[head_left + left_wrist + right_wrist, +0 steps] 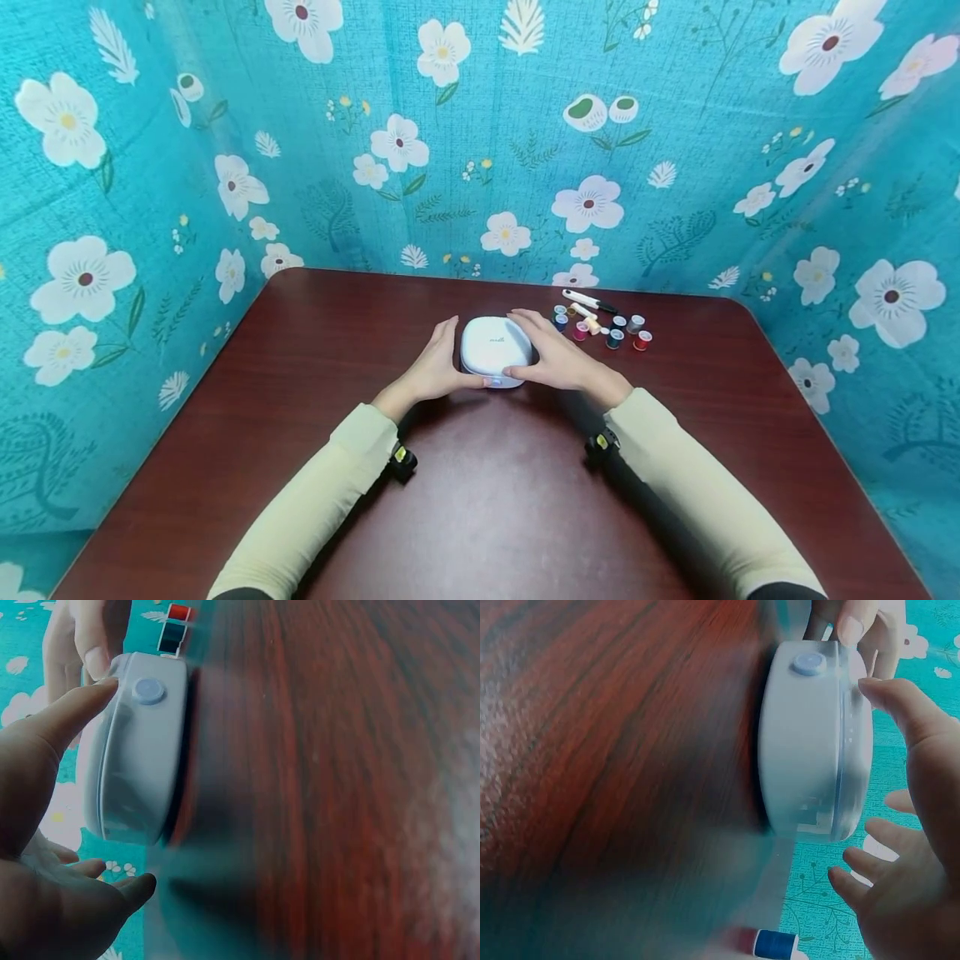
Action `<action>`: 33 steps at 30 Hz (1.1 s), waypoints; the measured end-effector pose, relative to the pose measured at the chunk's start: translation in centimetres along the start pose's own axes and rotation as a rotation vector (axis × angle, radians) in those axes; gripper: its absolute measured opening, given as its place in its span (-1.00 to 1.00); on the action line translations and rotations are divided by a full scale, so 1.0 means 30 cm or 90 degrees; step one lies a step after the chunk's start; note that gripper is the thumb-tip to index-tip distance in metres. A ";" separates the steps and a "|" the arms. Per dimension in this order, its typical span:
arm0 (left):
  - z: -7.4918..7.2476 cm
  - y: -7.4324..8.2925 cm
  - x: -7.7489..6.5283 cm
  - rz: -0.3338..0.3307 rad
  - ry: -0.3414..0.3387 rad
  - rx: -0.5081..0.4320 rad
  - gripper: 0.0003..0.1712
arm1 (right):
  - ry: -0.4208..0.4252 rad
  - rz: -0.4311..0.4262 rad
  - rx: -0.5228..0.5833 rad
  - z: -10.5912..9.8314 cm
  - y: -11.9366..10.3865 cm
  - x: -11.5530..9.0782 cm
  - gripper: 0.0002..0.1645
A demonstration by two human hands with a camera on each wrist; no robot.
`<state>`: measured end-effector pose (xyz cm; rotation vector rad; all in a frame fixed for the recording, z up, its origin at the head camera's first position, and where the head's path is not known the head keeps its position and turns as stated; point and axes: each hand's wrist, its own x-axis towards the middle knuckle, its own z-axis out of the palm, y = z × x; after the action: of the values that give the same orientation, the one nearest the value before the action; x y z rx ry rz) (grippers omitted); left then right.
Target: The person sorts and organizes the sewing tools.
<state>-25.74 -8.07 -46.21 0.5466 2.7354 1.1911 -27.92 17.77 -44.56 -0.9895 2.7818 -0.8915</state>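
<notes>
A rounded white case [495, 346] with a lid stands on the table between the two hands. A round button [148, 691] is on its front wall; the lid looks closed. My left hand [437, 365] is at the case's left side, its thumb at the lid's front edge by the button and its other fingers extended. On the other side is my right hand [558, 358], its thumb touching the lid's front right and its fingers spread. In the right wrist view, the lower fingers [851, 889] stand apart from the case wall.
Several thread spools, among them a red spool [642, 340] and a blue spool [775, 944], stand right of the case. Behind them lies a white tool with a black end [588, 300]. Flowered turquoise cloth [450, 192] hangs around the dark red table [337, 321].
</notes>
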 end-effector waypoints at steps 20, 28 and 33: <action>0.054 -0.015 0.049 -0.006 -0.009 -0.039 0.44 | -0.010 0.005 -0.007 0.014 0.019 0.016 0.14; 0.061 -0.017 0.051 -0.007 0.007 -0.040 0.37 | 0.022 -0.008 -0.072 0.022 0.008 0.022 0.18; 0.063 -0.012 0.045 -0.016 0.009 -0.049 0.34 | 0.044 -0.028 -0.115 0.027 0.009 0.029 0.16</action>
<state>-26.63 -6.50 -47.70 0.4947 2.6863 1.2917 -28.58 17.03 -45.27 -1.0687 2.9527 -0.7002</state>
